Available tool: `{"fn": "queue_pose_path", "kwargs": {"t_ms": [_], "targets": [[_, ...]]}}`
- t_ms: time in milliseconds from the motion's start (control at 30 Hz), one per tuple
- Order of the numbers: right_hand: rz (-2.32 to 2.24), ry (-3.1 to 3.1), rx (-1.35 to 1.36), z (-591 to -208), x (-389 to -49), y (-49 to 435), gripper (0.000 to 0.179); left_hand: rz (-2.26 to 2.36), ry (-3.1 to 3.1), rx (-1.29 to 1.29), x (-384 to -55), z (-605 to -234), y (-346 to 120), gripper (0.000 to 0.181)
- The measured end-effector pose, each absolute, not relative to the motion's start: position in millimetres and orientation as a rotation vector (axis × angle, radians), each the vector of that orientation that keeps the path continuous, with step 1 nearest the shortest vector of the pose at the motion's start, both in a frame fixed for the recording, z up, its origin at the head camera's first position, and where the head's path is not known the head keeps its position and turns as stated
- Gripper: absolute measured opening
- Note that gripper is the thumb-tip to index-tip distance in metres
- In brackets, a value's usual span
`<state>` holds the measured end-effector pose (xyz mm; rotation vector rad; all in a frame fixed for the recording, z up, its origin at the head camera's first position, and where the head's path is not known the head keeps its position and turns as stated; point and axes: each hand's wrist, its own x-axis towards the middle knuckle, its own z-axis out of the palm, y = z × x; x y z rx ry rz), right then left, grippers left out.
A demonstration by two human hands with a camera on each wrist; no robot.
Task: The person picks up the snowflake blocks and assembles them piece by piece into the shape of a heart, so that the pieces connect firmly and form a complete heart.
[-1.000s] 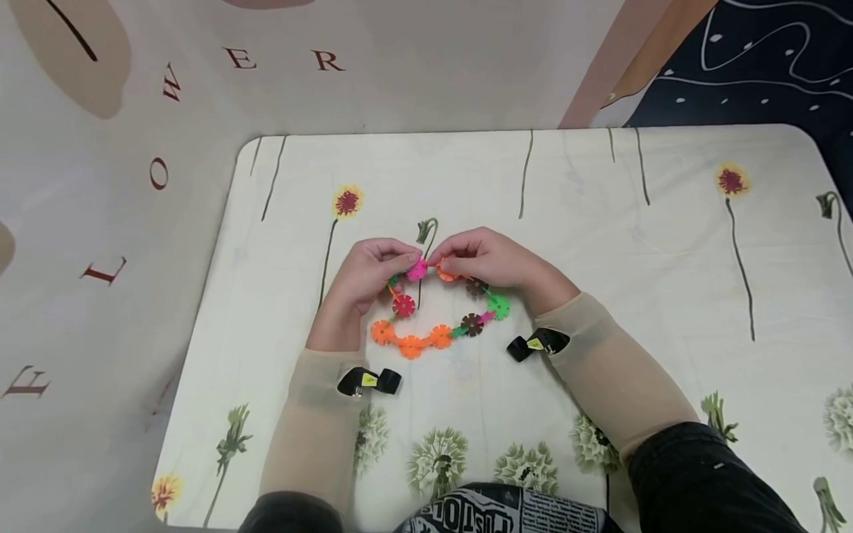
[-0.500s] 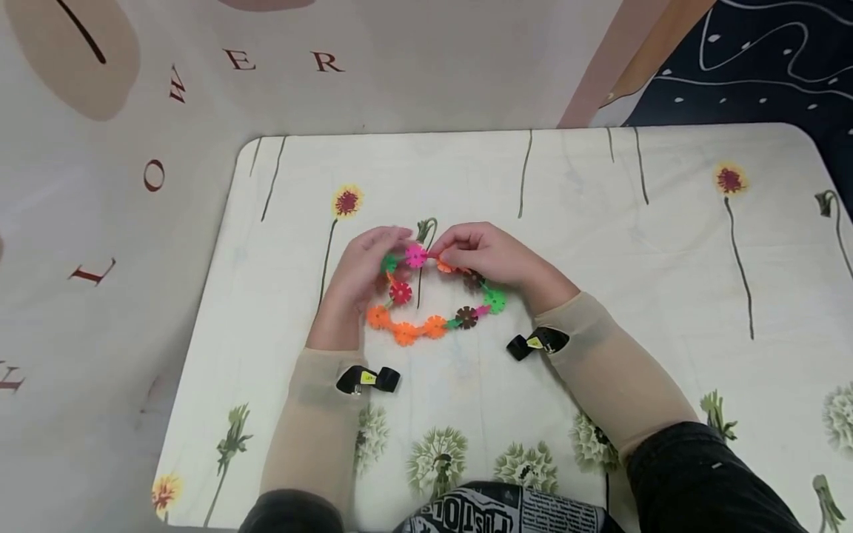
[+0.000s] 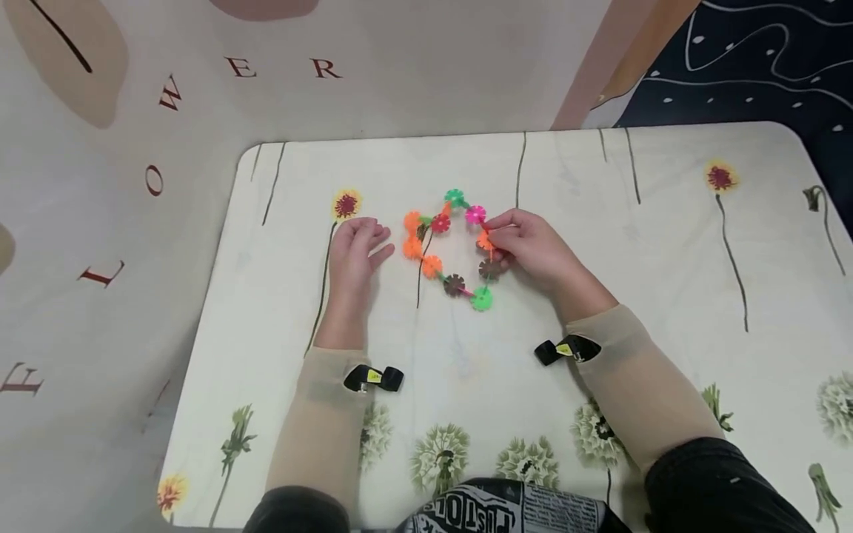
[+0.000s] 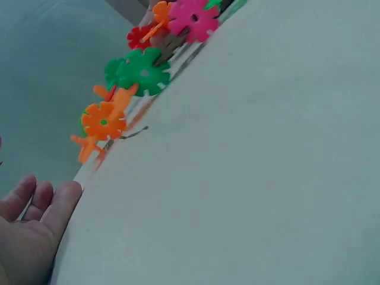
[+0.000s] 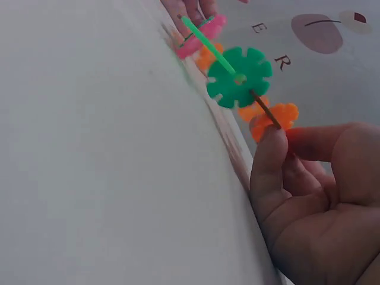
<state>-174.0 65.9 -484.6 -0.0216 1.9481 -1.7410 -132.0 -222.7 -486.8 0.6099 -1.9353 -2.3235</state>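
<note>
A closed ring of notched plastic snowflake discs [image 3: 432, 266] in orange, pink, red, green and brown lies over the middle of the table in the head view. My right hand [image 3: 536, 243] pinches an orange disc [image 3: 484, 240] on the ring's right side between thumb and fingers. The right wrist view shows that thumb [image 5: 270, 160] and forefinger meeting at the orange piece, with a green disc [image 5: 239, 77] beyond. To the left of the ring, my left hand [image 3: 355, 255] is apart from it, fingers loosely extended and holding nothing.
A white cloth printed with flowers covers the table [image 3: 666, 281]. Pale wall lining with red letters [image 3: 325, 68] rises behind and to the left. Dark patterned fabric [image 3: 753, 66] is at the back right. A small black camera [image 3: 373, 377] sits on each wrist.
My left hand has let go of the pink disc and drawn back to the left. My right hand has moved right, turning the ring and carrying it up and rightward.
</note>
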Motion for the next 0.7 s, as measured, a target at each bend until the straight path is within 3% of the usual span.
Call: {"fn": "queue_pose_path", "kwargs": {"t_ms": [200,700], "targets": [[-1.721,1.923,0.066,-486.0,-165.5,75.7,0.029,-2.221,-2.06,0.602,-131.4,-487.3,-227.0,0.015],[-1.832,1.971,0.183,-489.8,-167.7,73.0,0.022,-2.153,-2.126,0.635,-142.2,-485.3,-228.5,0.015]]}}
